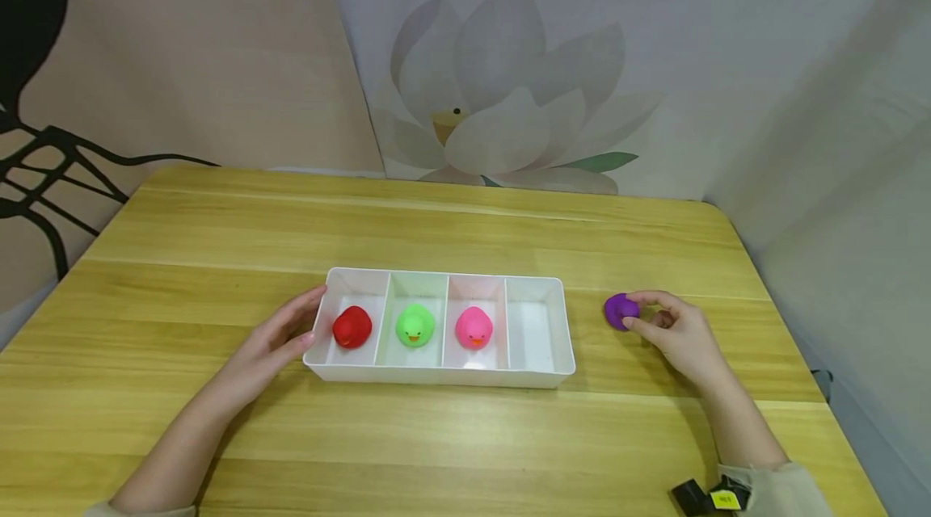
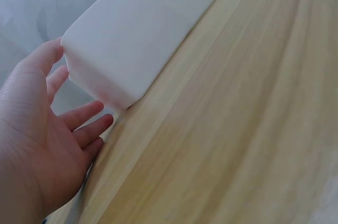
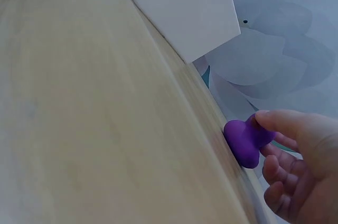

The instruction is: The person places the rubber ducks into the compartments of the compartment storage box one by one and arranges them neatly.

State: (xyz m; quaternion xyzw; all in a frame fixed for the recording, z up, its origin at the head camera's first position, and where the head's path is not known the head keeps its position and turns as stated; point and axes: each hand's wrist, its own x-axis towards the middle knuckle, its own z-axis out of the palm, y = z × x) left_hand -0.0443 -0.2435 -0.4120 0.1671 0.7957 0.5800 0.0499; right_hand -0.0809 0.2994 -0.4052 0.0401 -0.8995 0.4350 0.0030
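A long white divided tray [image 1: 436, 376] stands on the table, with a red toy duck [image 1: 352, 327], a green duck [image 1: 415, 325] and a pink duck [image 1: 474, 328] in its first three compartments from the left. The rightmost compartment holds nothing. My left hand [image 1: 265, 347] touches the tray's left end, its fingers spread and not wrapped round it; the left wrist view shows the fingers [image 2: 46, 57] against that end. To the right of the tray, my right hand [image 1: 680, 337] pinches a purple toy duck [image 3: 244, 142] between thumb and fingers, at the tabletop.
The wooden table [image 1: 465, 452] extends on all sides of the tray. A black chair [image 1: 44, 137] stands beyond its left edge. Behind the table hangs a pale curtain [image 1: 582, 56] printed with a large flower. A small black device [image 1: 709, 496] sits at the right sleeve.
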